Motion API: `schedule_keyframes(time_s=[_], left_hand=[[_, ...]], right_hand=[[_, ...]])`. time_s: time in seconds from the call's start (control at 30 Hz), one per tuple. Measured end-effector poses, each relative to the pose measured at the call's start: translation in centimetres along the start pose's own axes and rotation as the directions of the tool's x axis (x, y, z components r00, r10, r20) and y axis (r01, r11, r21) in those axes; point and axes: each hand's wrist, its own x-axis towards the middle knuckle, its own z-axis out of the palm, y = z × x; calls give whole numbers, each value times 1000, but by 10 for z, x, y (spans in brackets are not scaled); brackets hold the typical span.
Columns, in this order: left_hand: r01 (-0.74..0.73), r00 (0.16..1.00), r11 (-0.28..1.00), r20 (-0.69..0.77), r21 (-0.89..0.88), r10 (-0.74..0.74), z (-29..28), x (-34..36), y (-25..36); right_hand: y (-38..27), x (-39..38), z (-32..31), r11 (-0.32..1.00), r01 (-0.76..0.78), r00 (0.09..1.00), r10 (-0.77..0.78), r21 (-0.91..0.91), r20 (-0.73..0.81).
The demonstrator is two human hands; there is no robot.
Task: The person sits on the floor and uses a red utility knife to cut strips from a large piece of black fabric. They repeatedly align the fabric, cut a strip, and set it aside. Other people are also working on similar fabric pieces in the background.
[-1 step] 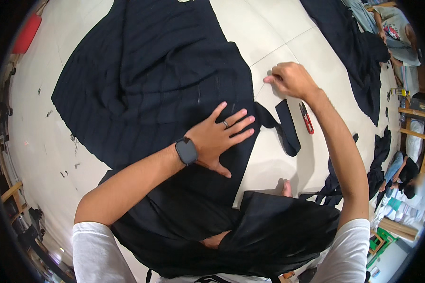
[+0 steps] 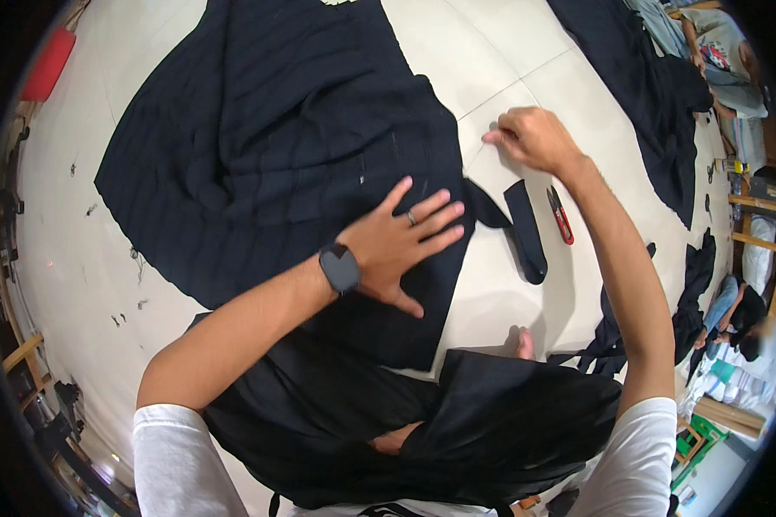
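A large black pleated cloth [image 2: 302, 146] lies spread on the pale tiled floor in front of me. My left hand [image 2: 401, 241] rests flat on its right part, fingers spread, with a ring and a dark watch on that arm. To the right of the cloth's edge, my right hand [image 2: 535, 138] is closed in a pinch. A thin thread [image 2: 475, 158] runs from its fingertips toward the cloth's edge. A narrow black strip [image 2: 526, 233] trails from that edge and folds over on the floor. Beside the strip lie red thread snips [image 2: 561, 215].
More black cloth [image 2: 647, 103] lies at the far right, with black scraps [image 2: 608, 336] nearer my right arm. Thread bits [image 2: 90, 209] dot the floor on the left. Other people [image 2: 733, 319] sit along the right rim. A red object [image 2: 50, 65] stands far left.
My right hand has moved slightly up, away from me. The cloth's lower right corner and the black strip have shifted a little. My left hand stays nearly in place.
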Motion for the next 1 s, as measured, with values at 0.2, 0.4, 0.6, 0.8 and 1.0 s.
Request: schedule_keyframes(time_s=[0.2, 0.4, 0.6, 0.8, 1.0], left_hand=[[-28, 999, 995, -36, 96, 32, -14, 32, -65], [-44, 998, 997, -43, 63, 47, -20, 36, -70], [-28, 1000, 997, 14, 75, 27, -19, 38, -71], [-2, 999, 996, 42, 88, -2, -21, 30, -60], [257, 950, 966, 180, 16, -256, -7, -19, 14]], right_hand=[[46, 48, -13, 983, -142, 983, 127, -112, -134], [89, 80, -16, 962, -77, 970, 12, -261, -242], [138, 85, -35, 912, -233, 948, 136, -337, -287], [120, 70, -57, 755, -647, 763, 641, 108, 84], [35, 50, -45, 443, -62, 921, 372, 894, -120]])
